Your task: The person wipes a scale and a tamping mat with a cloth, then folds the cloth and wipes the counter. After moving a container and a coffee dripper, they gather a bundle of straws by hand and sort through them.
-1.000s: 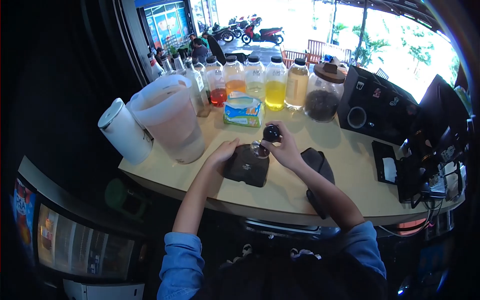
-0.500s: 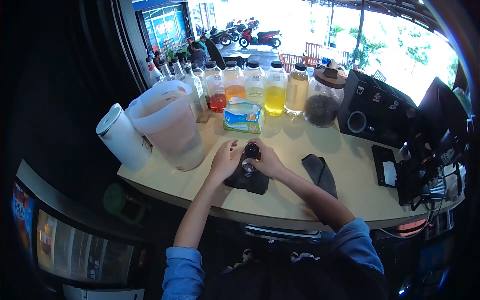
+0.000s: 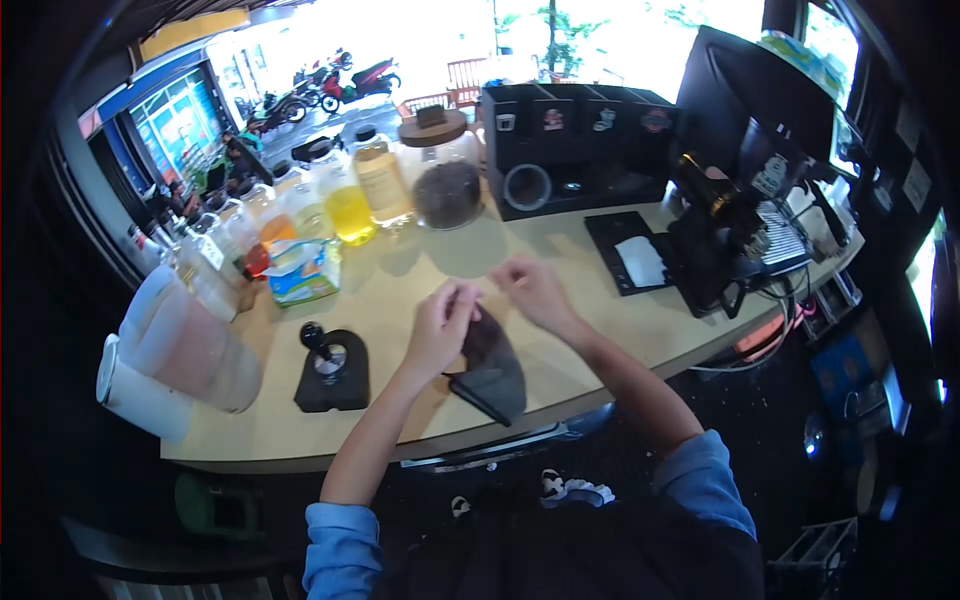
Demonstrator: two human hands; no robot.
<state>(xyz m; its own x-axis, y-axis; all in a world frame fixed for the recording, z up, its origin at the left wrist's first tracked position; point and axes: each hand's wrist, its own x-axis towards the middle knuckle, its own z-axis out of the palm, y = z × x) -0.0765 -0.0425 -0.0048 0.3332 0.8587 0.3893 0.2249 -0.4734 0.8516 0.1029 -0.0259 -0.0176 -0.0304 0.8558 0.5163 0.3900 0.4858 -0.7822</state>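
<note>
A dark grey cloth (image 3: 497, 370) lies partly folded near the front of the counter. My left hand (image 3: 440, 328) is at its upper end, fingers curled together over the edge of the fabric. To the right and slightly farther back, my right hand (image 3: 537, 295) hovers apart from the cloth; its fingers look bent but are smeared by motion. Left of my left hand, a coffee tamper (image 3: 322, 348) with a round black knob and metal base stands on a black tamping mat (image 3: 332, 392). Neither hand touches the tamper.
Bottles of coloured liquid (image 3: 347, 205), a tissue pack (image 3: 305, 273) and a wooden-lidded jar (image 3: 447, 190) line the back. A large plastic pitcher (image 3: 205, 350) and white jug (image 3: 145, 395) stand left. A black box (image 3: 580, 150) and coffee equipment (image 3: 720, 235) occupy the right.
My view has turned right. Both hands have left the tamper, which now stands alone on its mat, and have moved right to the cloth area. My left hand now reaches the cloth.
</note>
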